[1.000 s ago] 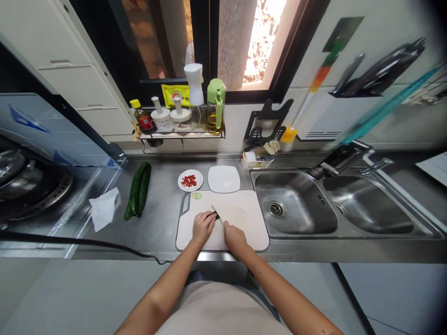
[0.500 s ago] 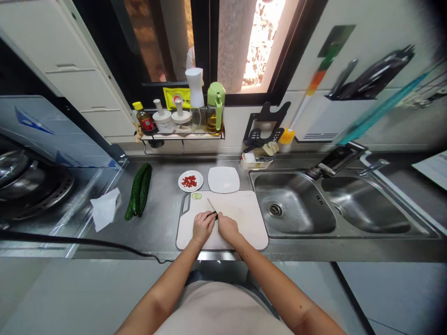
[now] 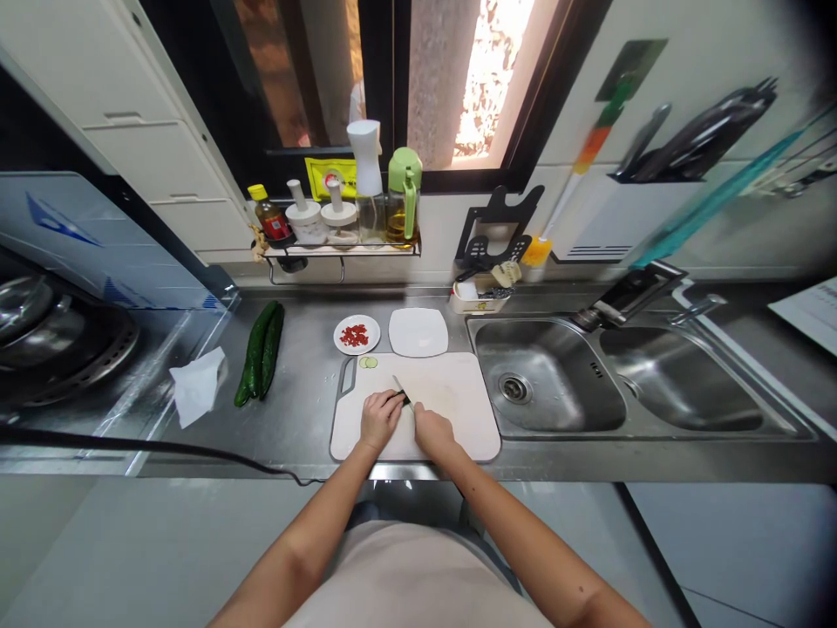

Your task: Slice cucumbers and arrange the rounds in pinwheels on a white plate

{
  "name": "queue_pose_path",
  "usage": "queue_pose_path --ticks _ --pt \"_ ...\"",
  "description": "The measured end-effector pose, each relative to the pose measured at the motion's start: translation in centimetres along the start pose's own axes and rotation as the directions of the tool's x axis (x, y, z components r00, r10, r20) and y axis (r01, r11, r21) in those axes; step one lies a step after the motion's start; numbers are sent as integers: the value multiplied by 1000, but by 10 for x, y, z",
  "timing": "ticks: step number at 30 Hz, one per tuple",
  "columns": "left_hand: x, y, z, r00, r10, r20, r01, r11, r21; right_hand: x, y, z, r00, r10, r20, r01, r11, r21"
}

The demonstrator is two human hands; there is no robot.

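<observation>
On the white cutting board (image 3: 467,410), my left hand (image 3: 381,420) is closed around a small dark green piece of cucumber (image 3: 404,399), mostly covered by the fingers. My right hand (image 3: 432,432) grips a knife (image 3: 397,382), its thin blade lying slantwise against the cucumber piece and pointing up and left. The handle is hidden in the fist. Pale cucumber slices (image 3: 368,362) lie at the board's upper left. Behind the board are a round plate (image 3: 339,337) of chopped red bits and a white squarish plate (image 3: 418,331).
Whole cucumbers (image 3: 260,353) and a crumpled white tissue (image 3: 197,385) lie on the steel counter at left. A double sink (image 3: 549,410) borders the board on the right. Above, a wall rack (image 3: 346,251) carries seasoning jars and bottles. A black cable (image 3: 196,460) crosses the lower left.
My right hand has shifted slightly right and down, drawing the knife back with it across the cucumber piece. The left hand stays nearly in place.
</observation>
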State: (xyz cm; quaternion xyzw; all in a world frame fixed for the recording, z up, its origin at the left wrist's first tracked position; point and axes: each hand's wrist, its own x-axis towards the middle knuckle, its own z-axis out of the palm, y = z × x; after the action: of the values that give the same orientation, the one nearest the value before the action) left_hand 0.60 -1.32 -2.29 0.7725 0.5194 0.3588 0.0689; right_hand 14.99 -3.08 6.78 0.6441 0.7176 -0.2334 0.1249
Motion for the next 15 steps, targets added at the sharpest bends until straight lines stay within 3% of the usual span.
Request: queue_pose_path --ticks 15 --pt "-1 -1 1 1000 -8 9 8 1000 8 -26 13 12 1000 2 5 -2 1000 -20"
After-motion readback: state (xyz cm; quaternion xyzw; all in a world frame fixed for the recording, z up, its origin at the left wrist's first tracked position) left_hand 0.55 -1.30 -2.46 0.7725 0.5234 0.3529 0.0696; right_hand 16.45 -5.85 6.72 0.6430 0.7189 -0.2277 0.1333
